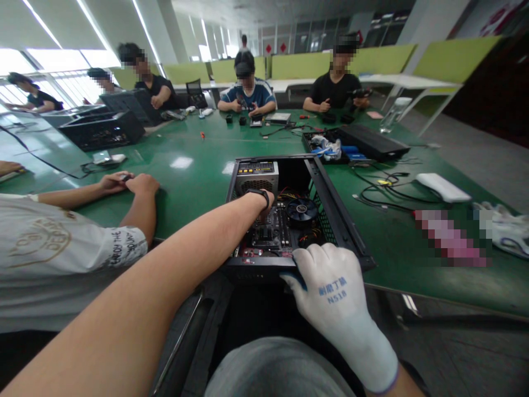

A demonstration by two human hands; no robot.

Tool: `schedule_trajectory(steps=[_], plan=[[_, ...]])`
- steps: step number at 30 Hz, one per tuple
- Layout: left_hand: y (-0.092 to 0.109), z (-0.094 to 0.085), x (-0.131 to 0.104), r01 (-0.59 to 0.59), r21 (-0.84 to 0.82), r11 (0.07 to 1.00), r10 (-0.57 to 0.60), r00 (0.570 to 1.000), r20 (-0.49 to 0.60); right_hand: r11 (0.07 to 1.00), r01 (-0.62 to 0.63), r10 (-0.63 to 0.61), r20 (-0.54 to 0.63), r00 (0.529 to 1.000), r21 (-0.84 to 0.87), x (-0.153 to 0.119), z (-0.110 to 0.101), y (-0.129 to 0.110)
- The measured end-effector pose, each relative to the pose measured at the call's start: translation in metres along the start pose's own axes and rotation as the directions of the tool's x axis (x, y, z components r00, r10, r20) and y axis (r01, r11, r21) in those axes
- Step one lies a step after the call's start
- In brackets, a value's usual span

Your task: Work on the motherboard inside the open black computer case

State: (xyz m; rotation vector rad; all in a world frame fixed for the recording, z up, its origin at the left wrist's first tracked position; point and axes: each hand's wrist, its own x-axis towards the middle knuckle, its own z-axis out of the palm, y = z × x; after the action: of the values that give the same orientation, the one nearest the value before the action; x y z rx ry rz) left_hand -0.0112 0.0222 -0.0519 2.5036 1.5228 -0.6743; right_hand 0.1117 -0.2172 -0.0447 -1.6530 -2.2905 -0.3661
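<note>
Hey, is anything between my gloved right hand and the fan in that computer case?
Yes: the near edge of the computer case, which your right hand grips, and some dark and orange wires on the near side of the fan.

Left hand [269, 199] inside an open computer case [251, 274], gloved right hand [333, 289] gripping its near edge, green table [185, 184]

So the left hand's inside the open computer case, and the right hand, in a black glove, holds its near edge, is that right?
Not quite: the head view shows a white glove, not black, on the right hand. The left hand is inside the open computer case, and the right holds its near edge.
</note>
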Motion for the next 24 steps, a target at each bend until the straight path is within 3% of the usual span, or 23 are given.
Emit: schedule_trajectory(steps=[2, 12, 21, 24], plan=[[0.0015, -0.0014, -0.0017, 0.027, 0.041, 0.999, -0.03, 0.998, 0.059, 1.0, 0.001, -0.001, 0.001, 1.0, -0.001, 0.0001, 0.0001, 0.0], [0.0018, -0.0032, -0.0074, 0.0, 0.073, 0.997, -0.007, 0.995, 0.1, 1.0, -0.001, 0.001, 0.002, 1.0, -0.001, -0.0003, -0.001, 0.0001], [-0.0018, 0.0011, -0.0023, 0.0, 0.112, 0.994, -0.008, 0.998, 0.065, 1.0, -0.001, 0.001, 0.0, 1.0, -0.005, 0.0002, -0.0002, 0.0003], [-0.0024, 0.0006, -0.0052, 0.013, 0.023, 1.0, -0.013, 1.0, -0.004, 1.0, 0.004, -0.004, -0.009, 1.0, -0.007, 0.0003, -0.0011, -0.0002]])
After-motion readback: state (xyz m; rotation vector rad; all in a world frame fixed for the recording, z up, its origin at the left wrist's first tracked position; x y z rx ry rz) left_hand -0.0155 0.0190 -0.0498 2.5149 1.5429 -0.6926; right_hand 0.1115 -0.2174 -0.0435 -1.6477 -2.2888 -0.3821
